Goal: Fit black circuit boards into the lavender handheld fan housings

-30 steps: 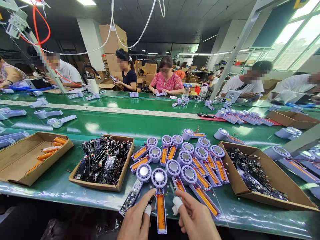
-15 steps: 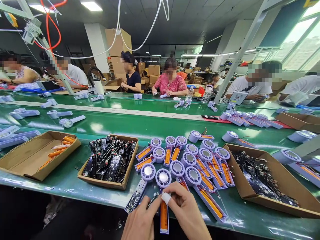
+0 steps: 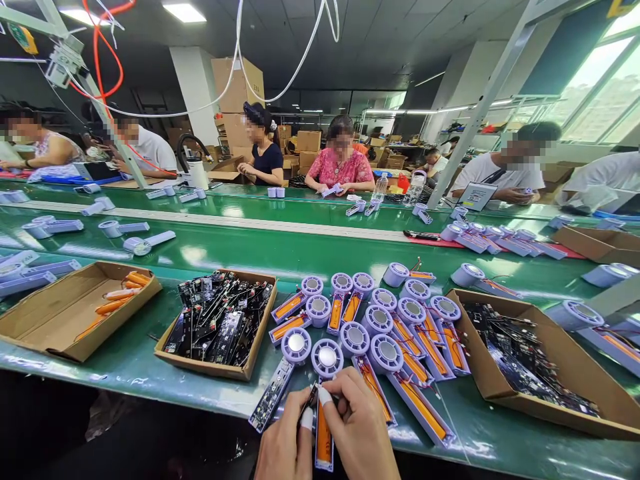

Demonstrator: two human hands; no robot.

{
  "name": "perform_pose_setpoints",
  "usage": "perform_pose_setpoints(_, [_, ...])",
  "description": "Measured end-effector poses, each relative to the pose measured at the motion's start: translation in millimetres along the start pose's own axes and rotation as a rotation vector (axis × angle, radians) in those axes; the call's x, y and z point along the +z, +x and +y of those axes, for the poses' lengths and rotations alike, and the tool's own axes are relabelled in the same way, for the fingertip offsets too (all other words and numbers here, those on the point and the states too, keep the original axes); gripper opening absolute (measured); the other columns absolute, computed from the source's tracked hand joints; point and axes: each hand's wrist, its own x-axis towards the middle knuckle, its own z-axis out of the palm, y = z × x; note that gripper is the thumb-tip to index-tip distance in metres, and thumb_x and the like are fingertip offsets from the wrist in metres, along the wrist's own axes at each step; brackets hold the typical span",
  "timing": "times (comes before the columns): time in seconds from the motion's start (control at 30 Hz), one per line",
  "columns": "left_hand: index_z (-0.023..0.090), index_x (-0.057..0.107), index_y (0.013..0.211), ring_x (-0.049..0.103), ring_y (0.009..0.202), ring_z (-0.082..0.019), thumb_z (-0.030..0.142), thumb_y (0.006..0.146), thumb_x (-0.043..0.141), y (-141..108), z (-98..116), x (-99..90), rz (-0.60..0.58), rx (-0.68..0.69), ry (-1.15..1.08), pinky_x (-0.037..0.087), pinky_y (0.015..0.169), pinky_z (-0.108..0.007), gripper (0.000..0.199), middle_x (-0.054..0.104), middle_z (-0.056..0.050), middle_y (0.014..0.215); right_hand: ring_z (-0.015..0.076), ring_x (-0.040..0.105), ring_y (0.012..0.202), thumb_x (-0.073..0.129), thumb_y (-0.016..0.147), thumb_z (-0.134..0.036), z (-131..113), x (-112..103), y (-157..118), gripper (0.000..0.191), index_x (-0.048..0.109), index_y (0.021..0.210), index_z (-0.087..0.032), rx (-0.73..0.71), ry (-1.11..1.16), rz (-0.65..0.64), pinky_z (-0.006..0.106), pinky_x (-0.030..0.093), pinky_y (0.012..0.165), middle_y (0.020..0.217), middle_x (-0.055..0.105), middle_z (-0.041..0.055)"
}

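Right before me lies a purple housing [image 3: 327, 358] with a round silver-centred head and a long handle, an orange battery [image 3: 325, 437] inside it. My left hand [image 3: 285, 437] is closed around a narrow black circuit board [image 3: 310, 398], seen nearly edge-on beside the handle. My right hand [image 3: 363, 423] pinches at the top of the handle, its fingertips close to the board; what they hold is hidden. White covers show on fingertips of both hands. To the left, another housing [image 3: 296, 345] has a circuit board [image 3: 273, 395] lying along its handle.
Several purple housings with orange batteries [image 3: 423, 413] crowd the right. Cardboard trays of circuit boards stand at the left [image 3: 250, 373] and right [image 3: 540, 400]; another tray [image 3: 35, 317] holds orange batteries. Beyond the green belt [image 3: 250, 243], several people sit working.
Both hands have drawn closer together over the handle. The circuit board in my left hand now stands more upright near the housing's head. My right hand has shifted slightly left and down.
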Motion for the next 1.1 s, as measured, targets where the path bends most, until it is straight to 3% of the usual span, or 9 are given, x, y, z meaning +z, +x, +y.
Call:
perform_pose_setpoints(0.17, [0.022, 0.062, 0.119, 0.072, 0.101, -0.021, 0.029, 0.092, 0.043, -4.6, -9.7, 6.9, 0.053, 0.092, 0.065, 0.055, 0.086, -0.027, 0.034, 0.074, -0.007, 0.113, 0.0181, 0.063, 0.081, 0.047, 0.095, -0.017, 6.9, 15.5, -11.4, 0.015, 0.061, 0.092, -0.022, -0.099, 0.005, 0.163, 0.028, 0.052, 0.071, 0.091, 0.062, 0.0056])
perform_pose_setpoints(0.27, [0.021, 0.065, 0.117, 0.073, 0.097, -0.022, 0.033, 0.093, 0.043, -3.0, -12.5, 6.1, 0.053, 0.095, 0.110, 0.057, 0.085, -0.027, 0.034, 0.075, -0.009, 0.112, 0.0179, 0.064, 0.081, 0.047, 0.095, -0.018, 6.0, 15.7, -11.4, 0.017, 0.063, 0.092, -0.022, -0.116, 0.014, 0.196, 0.027, 0.053, 0.071, 0.091, 0.063, 0.0057])
perform_pose_setpoints(0.47, [0.021, 0.063, 0.121, 0.073, 0.096, -0.023, 0.042, 0.097, 0.036, -3.6, -14.0, 8.0, 0.092, 0.168, 0.189, 0.058, 0.083, -0.028, 0.041, 0.075, -0.010, 0.110, 0.0133, 0.059, 0.060, 0.046, 0.095, -0.021, 1.1, 5.6, -2.6, 0.021, 0.060, 0.080, -0.022, -0.042, 0.056, 0.039, 0.022, 0.049, 0.054, 0.077, 0.059, 0.0015])
perform_pose_setpoints(0.6, [0.020, 0.065, 0.120, 0.073, 0.099, -0.023, 0.044, 0.098, 0.033, -4.6, -12.8, 9.8, 0.131, 0.193, 0.184, 0.057, 0.084, -0.026, 0.045, 0.075, -0.011, 0.111, 0.0168, 0.064, 0.072, 0.044, 0.094, -0.015, 3.0, 3.1, -3.9, 0.019, 0.062, 0.092, -0.022, -0.118, -0.033, 0.017, 0.025, 0.051, 0.065, 0.086, 0.062, 0.0042])
perform_pose_setpoints(0.87, [0.024, 0.069, 0.111, 0.074, 0.091, -0.022, 0.040, 0.093, 0.046, 2.5, -9.9, -5.5, 0.037, 0.045, 0.081, 0.059, 0.081, -0.028, 0.034, 0.078, -0.006, 0.104, 0.0167, 0.065, 0.078, 0.045, 0.095, -0.014, 6.4, -8.4, 0.3, 0.019, 0.062, 0.093, -0.023, -0.126, 0.021, -0.062, 0.024, 0.054, 0.069, 0.088, 0.062, 0.0034])
perform_pose_setpoints(1.1, [0.016, 0.063, 0.123, 0.071, 0.105, -0.018, 0.019, 0.092, 0.049, 4.3, -6.1, -14.2, -0.053, 0.329, 0.274, 0.052, 0.093, -0.020, 0.034, 0.073, -0.009, 0.117, 0.0166, 0.066, 0.074, 0.042, 0.097, -0.015, 10.9, 7.9, -10.3, 0.020, 0.061, 0.100, -0.022, -0.182, -0.080, 0.041, 0.025, 0.053, 0.067, 0.090, 0.062, 0.0052])
